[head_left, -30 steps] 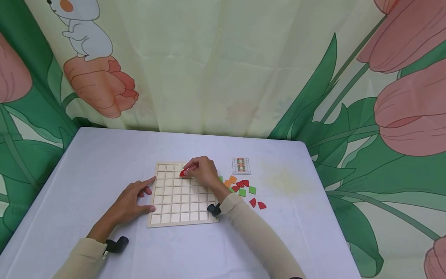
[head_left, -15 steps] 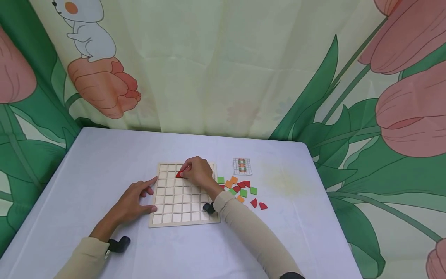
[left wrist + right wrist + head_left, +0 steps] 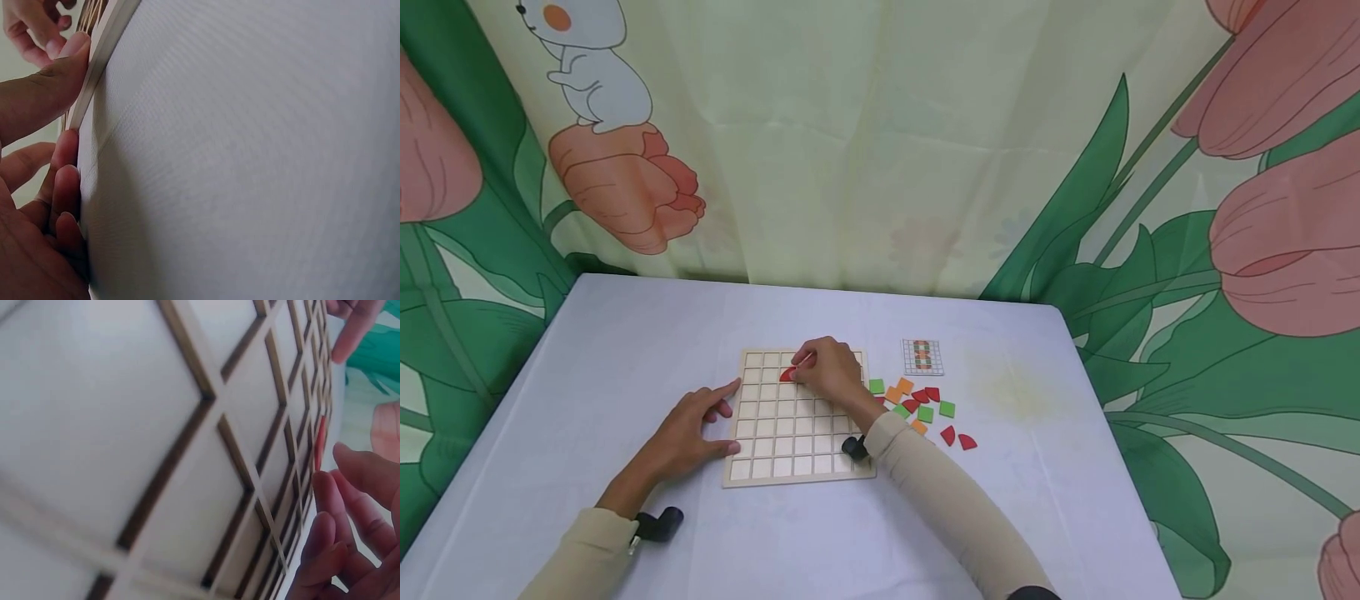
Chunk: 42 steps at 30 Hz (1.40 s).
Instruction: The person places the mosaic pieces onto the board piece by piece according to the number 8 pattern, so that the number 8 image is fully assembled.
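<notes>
Nearest to me, at the lower left and lower right of the frame, my left sleeve [image 3: 583,546] and right sleeve [image 3: 955,504] are showing above the bench [image 3: 655,333], which a white cloth is covering. Left of the middle, my left hand [image 3: 681,431] is touching the left edge of the grid board [image 3: 782,447]. Its fingers are extending loosely, not curling around anything; the thumb and one fingertip are resting on the edge at two separate places, I think so that the board is not sliding.

The board is lying flat in the middle of the frame, probably because both hands are reaching it easily there. Over its upper part, my right hand [image 3: 830,371] is bending its fingers beside a red quarter-round piece [image 3: 786,375]. This piece is sitting at the upper part of the board, with a fingertip touching it. In the right wrist view a gap is showing between fingertips, so whether I am pinching or only pushing it, I cannot tell.

Right of the board, green squares [image 3: 947,409], orange squares [image 3: 906,386] and other red pieces [image 3: 967,442] are lying loose, I suppose for being near my right hand. Farther, a small pattern card [image 3: 922,357] is lying where no arm is covering it. Behind everything, a printed curtain [image 3: 850,167] is hanging.
</notes>
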Each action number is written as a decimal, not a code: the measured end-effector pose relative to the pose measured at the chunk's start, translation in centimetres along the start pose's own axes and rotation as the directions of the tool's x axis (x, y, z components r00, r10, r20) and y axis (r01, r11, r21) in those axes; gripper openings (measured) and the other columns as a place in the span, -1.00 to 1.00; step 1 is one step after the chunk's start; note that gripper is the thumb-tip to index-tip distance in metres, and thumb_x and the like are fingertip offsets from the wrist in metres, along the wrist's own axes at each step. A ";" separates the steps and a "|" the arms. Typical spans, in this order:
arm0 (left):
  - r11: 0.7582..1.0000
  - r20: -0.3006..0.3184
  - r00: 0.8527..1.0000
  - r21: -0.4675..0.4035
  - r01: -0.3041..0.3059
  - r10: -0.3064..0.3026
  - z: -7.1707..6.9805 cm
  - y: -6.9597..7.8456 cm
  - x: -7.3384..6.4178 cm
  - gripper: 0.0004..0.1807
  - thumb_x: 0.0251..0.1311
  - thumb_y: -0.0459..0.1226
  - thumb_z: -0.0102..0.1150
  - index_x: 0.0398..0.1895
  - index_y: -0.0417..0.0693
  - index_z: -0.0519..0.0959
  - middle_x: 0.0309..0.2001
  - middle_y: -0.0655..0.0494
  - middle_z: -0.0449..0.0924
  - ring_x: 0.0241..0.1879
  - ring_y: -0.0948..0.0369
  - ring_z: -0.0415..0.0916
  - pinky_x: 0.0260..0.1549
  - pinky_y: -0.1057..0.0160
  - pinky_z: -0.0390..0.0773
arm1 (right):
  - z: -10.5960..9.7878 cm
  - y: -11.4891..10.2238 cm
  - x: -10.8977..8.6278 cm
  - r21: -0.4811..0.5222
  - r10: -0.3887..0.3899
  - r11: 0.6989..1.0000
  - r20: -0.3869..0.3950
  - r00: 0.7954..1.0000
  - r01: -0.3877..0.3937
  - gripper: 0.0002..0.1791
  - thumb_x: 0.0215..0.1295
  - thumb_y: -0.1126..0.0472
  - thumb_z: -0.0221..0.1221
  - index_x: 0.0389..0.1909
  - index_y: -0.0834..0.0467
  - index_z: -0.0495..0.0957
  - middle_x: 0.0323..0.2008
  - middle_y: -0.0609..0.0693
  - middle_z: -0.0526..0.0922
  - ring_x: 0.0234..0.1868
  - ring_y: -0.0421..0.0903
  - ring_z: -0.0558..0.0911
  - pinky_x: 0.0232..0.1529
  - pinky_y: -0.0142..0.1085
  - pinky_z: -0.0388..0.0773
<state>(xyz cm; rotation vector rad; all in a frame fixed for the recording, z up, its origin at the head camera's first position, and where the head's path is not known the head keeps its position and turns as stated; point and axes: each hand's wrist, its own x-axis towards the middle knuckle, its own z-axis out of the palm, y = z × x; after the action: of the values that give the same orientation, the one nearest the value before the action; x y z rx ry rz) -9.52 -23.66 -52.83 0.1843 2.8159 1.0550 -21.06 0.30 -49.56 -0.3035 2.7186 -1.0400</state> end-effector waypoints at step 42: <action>1.000 -0.007 1.000 -0.014 -0.014 0.014 -0.2 -0.2 0.0 0.13 -0.03 -0.16 0.71 0.64 -0.07 0.29 -0.04 0.13 0.55 -0.01 0.15 0.35 -0.06 0.17 0.42 | -9.8 12.2 -6.2 0.063 0.306 0.951 -0.098 0.947 -0.301 -0.75 0.20 0.18 0.55 -0.11 -0.03 0.79 -0.24 -0.03 0.71 -0.16 -0.05 0.63 -0.28 -0.35 0.60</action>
<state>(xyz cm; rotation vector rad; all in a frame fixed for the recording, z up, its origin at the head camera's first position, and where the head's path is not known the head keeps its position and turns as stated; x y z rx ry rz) -9.53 -23.94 -52.76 0.1990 2.8165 1.0804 -19.19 17.02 -49.86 0.1815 2.7105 -1.0542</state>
